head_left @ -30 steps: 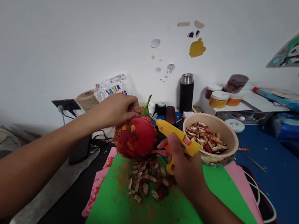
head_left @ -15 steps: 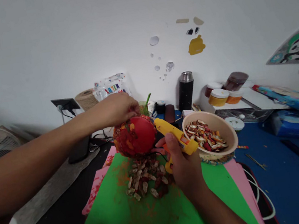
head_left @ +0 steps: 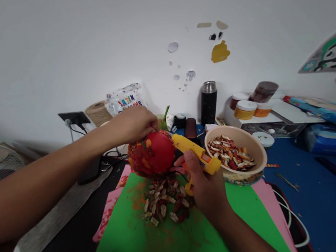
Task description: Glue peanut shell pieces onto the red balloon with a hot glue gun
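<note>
A round red balloon, partly covered with orange and dark red shell pieces, is above a green sheet. From above, my left hand pinches at the balloon's top; what lies between the fingertips is hidden. My right hand is wrapped round a yellow glue gun, whose nozzle end points up and left beside the balloon's right side. Below the balloon, a pile of loose shells lies on the green sheet. A beige bowl at the right holds painted shells.
Behind stand a black flask, a twine roll and a balloon packet. Paint jars stand at the right back. A pen-like black tool lies on the blue surface. White cables curve at the lower right; a fan is far left.
My right hand and the glue gun have shifted very slightly left. The left hand stays at the balloon's top, and the balloon has hardly moved.
</note>
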`<state>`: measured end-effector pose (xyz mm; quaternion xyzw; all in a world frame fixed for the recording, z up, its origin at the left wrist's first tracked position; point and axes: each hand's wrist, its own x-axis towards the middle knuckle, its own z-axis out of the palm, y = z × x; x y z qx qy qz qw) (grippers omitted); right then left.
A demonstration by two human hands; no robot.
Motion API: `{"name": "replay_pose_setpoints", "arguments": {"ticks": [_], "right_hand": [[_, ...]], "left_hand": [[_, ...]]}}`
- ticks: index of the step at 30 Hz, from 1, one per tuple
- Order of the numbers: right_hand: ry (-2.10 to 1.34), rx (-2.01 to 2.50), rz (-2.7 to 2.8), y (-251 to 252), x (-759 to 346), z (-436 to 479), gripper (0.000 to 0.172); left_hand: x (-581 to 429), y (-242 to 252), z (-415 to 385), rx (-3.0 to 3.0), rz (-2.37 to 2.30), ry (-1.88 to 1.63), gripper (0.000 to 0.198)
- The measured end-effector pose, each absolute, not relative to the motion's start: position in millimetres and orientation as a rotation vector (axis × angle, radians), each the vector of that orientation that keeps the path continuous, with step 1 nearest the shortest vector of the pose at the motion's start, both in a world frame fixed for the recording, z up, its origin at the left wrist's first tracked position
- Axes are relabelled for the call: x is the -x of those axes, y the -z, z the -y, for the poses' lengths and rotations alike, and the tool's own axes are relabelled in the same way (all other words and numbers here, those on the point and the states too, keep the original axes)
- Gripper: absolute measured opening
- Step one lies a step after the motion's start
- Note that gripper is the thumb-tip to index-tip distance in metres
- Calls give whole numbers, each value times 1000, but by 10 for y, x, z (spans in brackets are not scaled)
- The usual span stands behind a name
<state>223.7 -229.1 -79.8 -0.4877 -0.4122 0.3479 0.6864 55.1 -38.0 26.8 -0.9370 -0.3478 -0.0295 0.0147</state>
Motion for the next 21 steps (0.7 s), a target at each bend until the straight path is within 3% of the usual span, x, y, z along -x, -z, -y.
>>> {"name": "replay_pose_setpoints", "arguments": {"ticks": [12,21], "right_hand": [[-785,1084,955,868,-2249,2280,56],[-766,1074,967,887,-2246,2279,57]], "left_hand": [[-590,-284,406,2784,1038,-138,22],[-534,-238,354,2837,984,-85,25]]}}
